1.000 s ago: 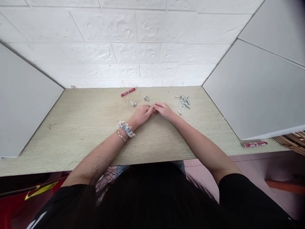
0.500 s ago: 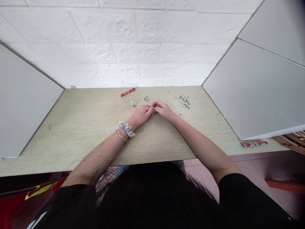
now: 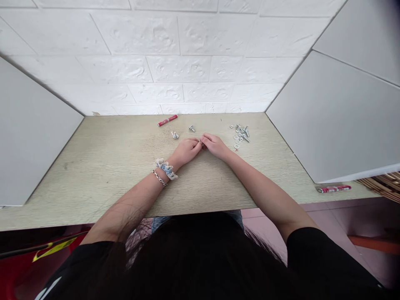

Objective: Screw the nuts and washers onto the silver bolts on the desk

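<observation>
My left hand [image 3: 186, 151] and my right hand [image 3: 215, 146] meet fingertip to fingertip above the middle of the table. Both are closed in a pinch around something tiny. Only a greyish glint shows between the fingers, and its kind is hidden. Just beyond my left hand, a bolt [image 3: 175, 135] stands on its head with hardware around its shank. Another bolt [image 3: 191, 128] lies tilted a little farther back. To the right of my right hand is a loose pile of silvery bolts [image 3: 246, 133], nuts and washers, with one flat washer [image 3: 236, 146] at its near edge.
A red marker-like tube [image 3: 167, 121] lies near the white brick wall [image 3: 193, 68]. A similar red tube [image 3: 334, 188] is at the table's right front edge, beside a wicker basket [image 3: 384, 183]. Grey panels [image 3: 350, 121] flank the table [image 3: 118, 162] on both sides.
My right hand's fingers have curled down and closer against the left fingertips. My left hand has shifted slightly to the right. The hardware on the table has stayed where it was.
</observation>
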{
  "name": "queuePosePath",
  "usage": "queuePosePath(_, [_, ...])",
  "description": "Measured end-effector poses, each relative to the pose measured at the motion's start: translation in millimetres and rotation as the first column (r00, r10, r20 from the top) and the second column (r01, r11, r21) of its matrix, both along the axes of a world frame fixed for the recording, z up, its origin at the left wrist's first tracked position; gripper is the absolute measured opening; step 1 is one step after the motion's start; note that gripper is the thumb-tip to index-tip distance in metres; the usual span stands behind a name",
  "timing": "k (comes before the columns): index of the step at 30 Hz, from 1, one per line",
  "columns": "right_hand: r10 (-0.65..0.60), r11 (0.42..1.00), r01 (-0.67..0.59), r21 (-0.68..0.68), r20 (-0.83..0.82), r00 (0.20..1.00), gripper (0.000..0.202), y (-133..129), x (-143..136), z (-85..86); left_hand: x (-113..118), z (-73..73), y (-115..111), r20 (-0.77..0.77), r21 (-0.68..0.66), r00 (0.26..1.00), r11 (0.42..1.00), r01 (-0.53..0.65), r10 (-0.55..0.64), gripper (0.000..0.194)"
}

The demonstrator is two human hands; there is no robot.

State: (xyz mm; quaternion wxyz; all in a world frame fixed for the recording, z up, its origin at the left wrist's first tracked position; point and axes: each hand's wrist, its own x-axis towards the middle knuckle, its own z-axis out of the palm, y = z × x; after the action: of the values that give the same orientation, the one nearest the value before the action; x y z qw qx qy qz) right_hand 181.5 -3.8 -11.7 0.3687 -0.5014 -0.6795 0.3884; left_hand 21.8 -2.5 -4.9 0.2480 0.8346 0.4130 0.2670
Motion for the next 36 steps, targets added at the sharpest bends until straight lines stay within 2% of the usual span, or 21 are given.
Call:
queuePosePath(8, [-0.001,1.0,0.001,-0.009,0.006,1.0,0.026,1.6,0.0,0.0,-0.2,-2.3,1.0,-0.058,0.03,0.998,0.999,0.024,-0.022,0.04])
queuePosePath(15, [-0.003,1.0,0.002,0.012,0.06,0.998,0.023,2.6,-0.1,-1.7,0.7,0.3,-1.3,-0.096,-0.018,0.995,0.999,0.027,-0.028,0.039])
queuePosePath(36, [-0.003,1.0,0.002,0.019,0.082,0.997,0.021,2.2,-0.6,-3.0,-0.5,-2.9,1.6,-0.113,-0.02,0.993,0.999,0.041,-0.043,0.042])
